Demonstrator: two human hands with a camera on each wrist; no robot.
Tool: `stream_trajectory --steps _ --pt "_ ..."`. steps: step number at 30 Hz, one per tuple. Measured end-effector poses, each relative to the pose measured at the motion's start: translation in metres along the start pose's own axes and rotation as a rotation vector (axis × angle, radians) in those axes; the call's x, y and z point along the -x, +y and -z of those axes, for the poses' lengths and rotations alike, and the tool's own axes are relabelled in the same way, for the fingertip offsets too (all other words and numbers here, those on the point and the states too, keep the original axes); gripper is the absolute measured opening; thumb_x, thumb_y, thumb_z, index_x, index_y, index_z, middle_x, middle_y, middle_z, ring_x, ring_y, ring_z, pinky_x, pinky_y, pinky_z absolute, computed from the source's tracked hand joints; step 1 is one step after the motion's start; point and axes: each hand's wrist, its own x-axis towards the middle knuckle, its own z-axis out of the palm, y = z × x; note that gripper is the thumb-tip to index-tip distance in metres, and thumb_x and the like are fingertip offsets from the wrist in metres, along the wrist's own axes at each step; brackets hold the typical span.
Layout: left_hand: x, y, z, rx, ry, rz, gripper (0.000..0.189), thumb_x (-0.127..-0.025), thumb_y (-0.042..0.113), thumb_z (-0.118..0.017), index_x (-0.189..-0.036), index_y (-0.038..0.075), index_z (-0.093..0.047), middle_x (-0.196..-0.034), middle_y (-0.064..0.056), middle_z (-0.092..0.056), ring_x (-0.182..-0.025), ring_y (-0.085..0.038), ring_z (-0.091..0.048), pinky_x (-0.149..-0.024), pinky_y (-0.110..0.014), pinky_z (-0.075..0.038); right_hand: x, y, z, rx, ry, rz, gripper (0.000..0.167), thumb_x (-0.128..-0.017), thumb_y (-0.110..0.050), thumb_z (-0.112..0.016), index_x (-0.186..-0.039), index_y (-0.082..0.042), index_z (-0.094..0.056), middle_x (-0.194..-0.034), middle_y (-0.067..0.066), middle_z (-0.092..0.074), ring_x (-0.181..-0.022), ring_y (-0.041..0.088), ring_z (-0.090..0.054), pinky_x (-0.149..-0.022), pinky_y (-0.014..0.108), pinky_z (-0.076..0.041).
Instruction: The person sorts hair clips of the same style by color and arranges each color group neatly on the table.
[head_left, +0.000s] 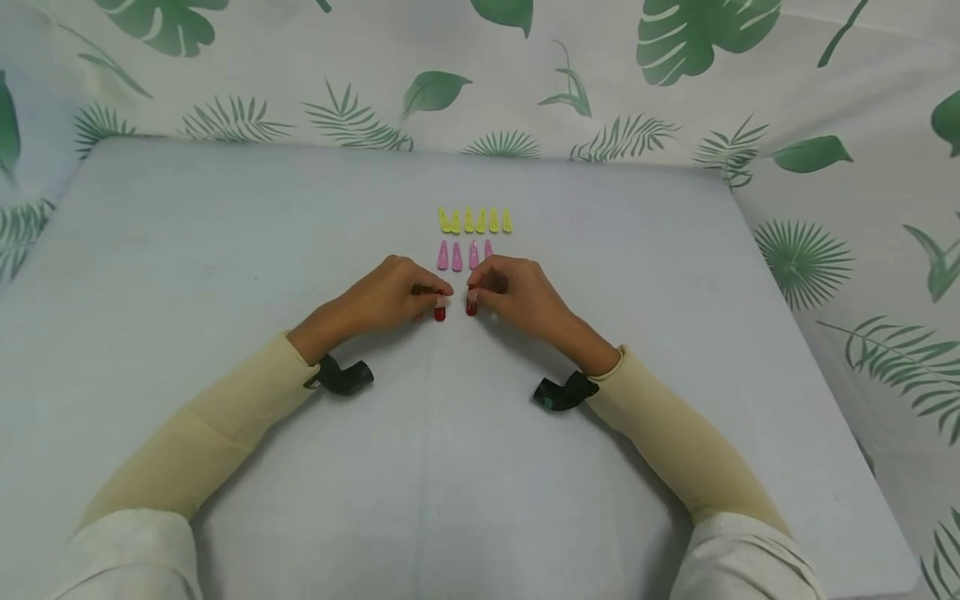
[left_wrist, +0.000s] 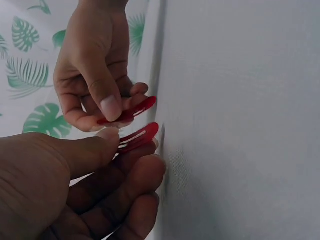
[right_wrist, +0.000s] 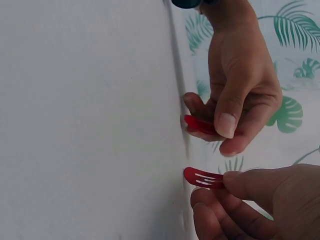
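Observation:
Between thumb and fingers, my left hand (head_left: 397, 292) pinches a red snap hair clip (head_left: 440, 314), its rounded end pointing toward me. Facing it across a small gap, my right hand (head_left: 521, 292) pinches another red snap hair clip (head_left: 472, 305) the same way. In the left wrist view the left hand's clip (left_wrist: 150, 131) shows its slotted face just below the right hand's clip (left_wrist: 146, 106). Thumb and fingertips hide the narrow ends of both. Just beyond the hands lies a row of pink hair clips (head_left: 457, 257), its right end partly overlapped by the right hand.
Behind the pink row, several yellow hair clips (head_left: 468, 221) lie side by side. Everything rests on a table with a pale grey cover (head_left: 420, 467). A white curtain with green leaves (head_left: 277, 75) hangs along the back and right. Black wrist mounts (head_left: 347, 377) project inward below both hands.

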Motion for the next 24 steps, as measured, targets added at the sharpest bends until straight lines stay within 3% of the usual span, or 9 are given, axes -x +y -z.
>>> stream_trajectory --steps 3,6,12,18,24 --pt "-0.004 -0.001 0.000 -0.021 -0.015 0.007 0.026 -0.094 0.006 -0.065 -0.118 0.001 -0.070 -0.077 -0.001 -0.068 -0.056 -0.011 -0.042 -0.053 -0.025 -0.032 -0.004 0.001 0.000 0.000 -0.005 -0.003 0.008 -0.089 -0.004 -0.070 -0.096 -0.004 -0.067 -0.086 0.003 -0.068 -0.074 0.015 -0.062 -0.069 0.029 -0.049" --pt "-0.007 -0.002 -0.001 -0.039 -0.023 0.021 0.029 -0.093 0.003 -0.063 -0.122 -0.001 -0.067 -0.085 -0.003 -0.070 -0.063 -0.012 -0.045 -0.057 -0.026 -0.034 -0.008 0.001 0.001 0.000 -0.011 0.009 0.007 -0.089 -0.003 -0.070 -0.096 -0.004 -0.067 -0.086 0.005 -0.068 -0.072 0.015 -0.062 -0.067 0.029 -0.049" --pt "-0.013 -0.001 -0.002 -0.030 0.018 0.045 0.022 -0.088 -0.003 -0.064 -0.110 -0.002 -0.069 -0.081 -0.002 -0.070 -0.075 -0.015 -0.061 -0.071 -0.030 -0.046 -0.015 0.000 -0.001 -0.003 -0.034 -0.007 0.008 -0.089 -0.003 -0.068 -0.097 -0.003 -0.067 -0.086 0.006 -0.068 -0.065 0.016 -0.062 -0.062 0.029 -0.049" --pt "-0.015 0.000 -0.003 -0.016 0.089 0.093 0.015 -0.086 0.001 -0.072 -0.099 0.001 -0.066 -0.079 -0.003 -0.069 -0.076 -0.016 -0.061 -0.073 -0.032 -0.046 -0.020 0.001 -0.004 0.050 -0.015 -0.033 0.010 -0.089 -0.004 -0.069 -0.098 -0.004 -0.068 -0.086 0.005 -0.067 -0.067 0.017 -0.060 -0.064 0.029 -0.047" --pt "-0.016 -0.004 -0.003 -0.046 0.082 0.102 0.024 -0.086 0.002 -0.073 -0.109 0.001 -0.068 -0.078 -0.005 -0.065 -0.075 -0.018 -0.058 -0.071 -0.031 -0.045 -0.020 0.001 -0.006 0.082 0.005 -0.045 0.011 -0.088 -0.003 -0.069 -0.099 -0.002 -0.070 -0.085 0.006 -0.067 -0.072 0.018 -0.058 -0.067 0.029 -0.047"
